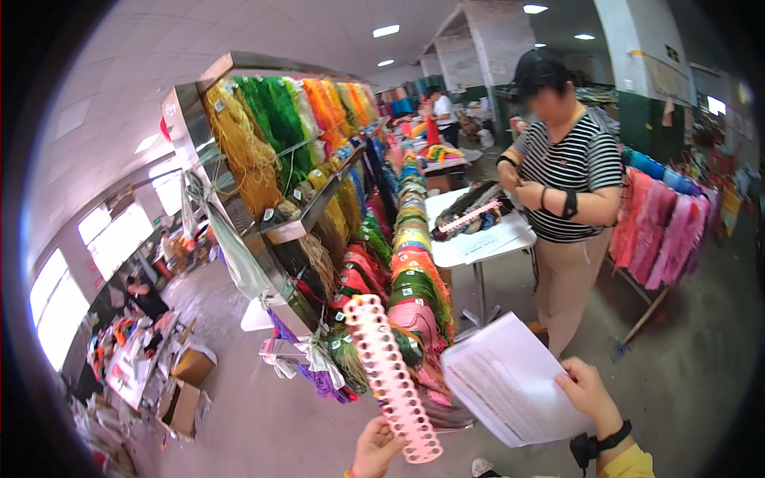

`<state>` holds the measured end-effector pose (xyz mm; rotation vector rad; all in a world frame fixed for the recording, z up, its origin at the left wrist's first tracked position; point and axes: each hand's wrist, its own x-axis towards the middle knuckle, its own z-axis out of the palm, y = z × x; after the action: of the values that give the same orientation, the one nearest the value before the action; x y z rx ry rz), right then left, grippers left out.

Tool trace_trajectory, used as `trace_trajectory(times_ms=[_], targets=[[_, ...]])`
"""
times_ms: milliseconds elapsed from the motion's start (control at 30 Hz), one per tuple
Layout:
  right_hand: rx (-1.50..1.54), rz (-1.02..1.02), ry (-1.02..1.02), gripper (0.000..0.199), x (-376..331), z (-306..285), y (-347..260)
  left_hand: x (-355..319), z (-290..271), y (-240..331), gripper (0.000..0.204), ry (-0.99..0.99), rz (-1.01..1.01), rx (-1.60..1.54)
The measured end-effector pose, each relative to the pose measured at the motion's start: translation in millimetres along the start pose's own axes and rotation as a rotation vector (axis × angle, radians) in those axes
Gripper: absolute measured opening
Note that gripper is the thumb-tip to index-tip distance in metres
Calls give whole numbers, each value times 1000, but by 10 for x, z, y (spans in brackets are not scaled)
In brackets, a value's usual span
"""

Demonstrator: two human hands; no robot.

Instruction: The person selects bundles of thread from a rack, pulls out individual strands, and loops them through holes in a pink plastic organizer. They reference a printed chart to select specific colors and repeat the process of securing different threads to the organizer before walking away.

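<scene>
In my left hand (376, 448), at the bottom middle, is a long pink perforated strip (388, 374) with rows of round holes along both edges. The fingers pinch its lower part, and it stands tilted in front of the hanging yarn. My right hand (588, 388) grips the right edge of a printed white paper sheet (510, 382), thumb on top; whether there are several sheets I cannot tell. Just beyond the strip and the paper, thick skeins of coloured yarn (414, 288) hang in a long row.
A metal rack (288, 231) of yarn skeins rises at left. Beyond the paper stands a white table (518, 237) with dark yarn, another pink strip and papers. A person in a striped shirt (586, 151) stands beside it. Pink skeins (649, 223) hang at right; a cardboard box (182, 408) sits lower left.
</scene>
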<state>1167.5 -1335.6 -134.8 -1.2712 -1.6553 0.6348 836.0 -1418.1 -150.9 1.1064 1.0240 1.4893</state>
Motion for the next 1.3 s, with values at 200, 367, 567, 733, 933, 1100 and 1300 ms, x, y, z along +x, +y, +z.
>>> trace_trajectory(times_ms=[200, 367, 567, 733, 933, 1100, 1300], targets=[[304, -62, -252, 11, 1446, 471, 378, 186, -126, 61, 41, 173, 17, -106], [633, 43, -413, 11, 2337, 922, 374, 534, 78, 111, 38, 195, 77, -85], [851, 105, -577, 15, 3316, 1658, 565, 1046, 363, 24, 37, 327, 97, -52], [795, 113, -748, 18, 3902, 2293, 581, 1668, 586, -56, 38, 406, 121, -90], [424, -53, -774, 20, 4269, 2698, 644, 2179, 655, -140, 37, 623, -1, -108], [-464, -474, -670, 35, 4355, 2364, 278, 2276, 696, -92, 33, 594, -55, 11], [298, -656, -524, 21, 4562, 1910, -749, 2159, 643, -130, 31, 557, -52, 128]])
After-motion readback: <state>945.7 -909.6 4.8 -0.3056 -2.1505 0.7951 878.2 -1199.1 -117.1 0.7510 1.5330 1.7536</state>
